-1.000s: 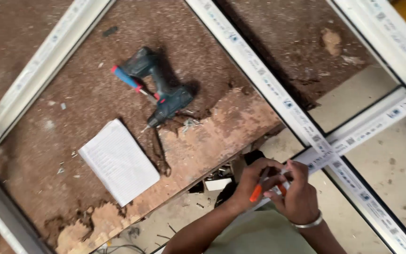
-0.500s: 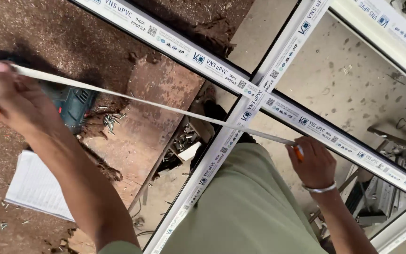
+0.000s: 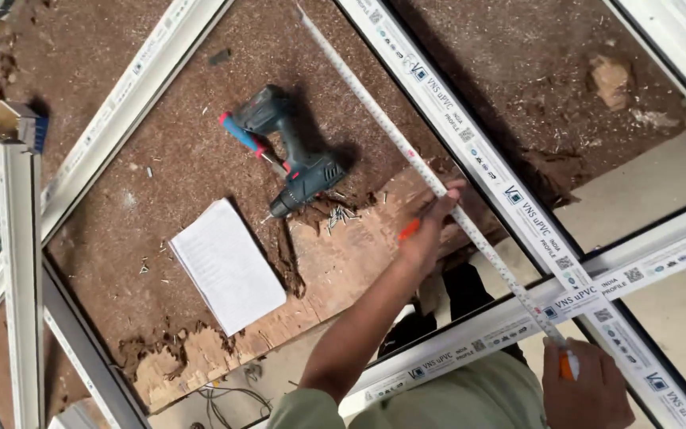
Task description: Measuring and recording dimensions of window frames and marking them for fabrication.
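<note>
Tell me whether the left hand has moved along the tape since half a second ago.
Yes. The left hand has come off the tape's far end beyond the cordless drill and now sits nearer the white frame bar.

cordless drill (image 3: 291,152), white notepad (image 3: 228,264), loose screws (image 3: 341,214)

From where I watch, the tape measure (image 3: 430,179) runs from eleven o'clock down to five, lying just left of the long frame bar (image 3: 510,191) and alongside it. My left hand (image 3: 430,230) rests on the tape near centre; my right hand (image 3: 589,389) holds its lower end at five o'clock, beside the crossing frame bar (image 3: 637,274). The drill (image 3: 291,151) lies on the board (image 3: 160,159) at ten o'clock of the left hand, with a screwdriver (image 3: 248,143) touching it. The notepad (image 3: 228,266) sits below the drill, towards seven o'clock.
</note>
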